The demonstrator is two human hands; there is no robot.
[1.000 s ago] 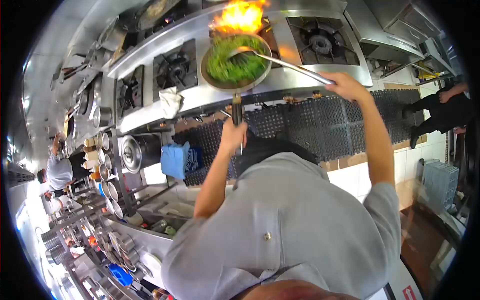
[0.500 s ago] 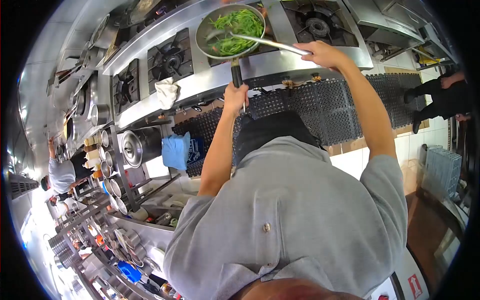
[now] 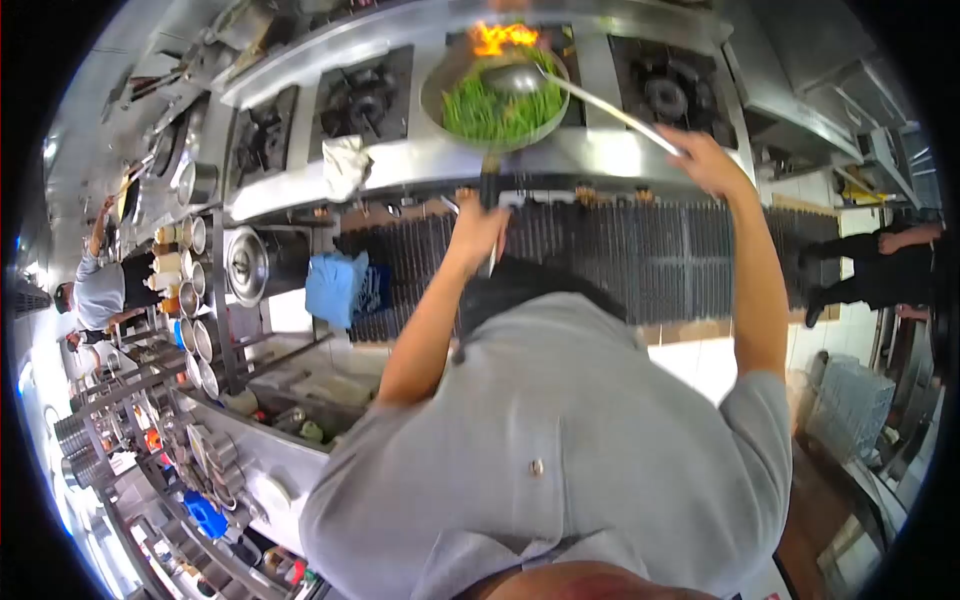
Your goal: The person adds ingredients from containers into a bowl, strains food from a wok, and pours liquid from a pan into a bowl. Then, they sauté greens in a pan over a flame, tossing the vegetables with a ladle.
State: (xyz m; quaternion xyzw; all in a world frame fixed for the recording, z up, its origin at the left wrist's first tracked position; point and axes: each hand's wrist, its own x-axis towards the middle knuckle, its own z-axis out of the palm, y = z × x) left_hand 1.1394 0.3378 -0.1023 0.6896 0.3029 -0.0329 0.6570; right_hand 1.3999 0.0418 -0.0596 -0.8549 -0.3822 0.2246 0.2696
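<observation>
My left hand (image 3: 478, 236) is closed around the black handle of a frying pan (image 3: 432, 112) over the stove. Chopped green vegetables (image 3: 505, 112), slightly blurred, fill the near part of the pan. Orange flames (image 3: 503, 39) flare at its far rim. My right hand (image 3: 706, 161) grips the end of a long-handled metal ladle (image 3: 515, 77). The ladle's bowl is inside the pan, at the far side of the greens.
Other burners (image 3: 364, 97) flank the pan. A white cloth (image 3: 345, 166) hangs over the stove's front edge. At left stand a large lidded pot (image 3: 247, 264) and a blue bundle (image 3: 335, 288). A person (image 3: 865, 265) stands at right; another (image 3: 100, 290) works far left.
Flames have appeared at the pan's far edge. The greens have gathered toward the near side, and the ladle bowl has shifted to the far side. Both hands sit lower in view.
</observation>
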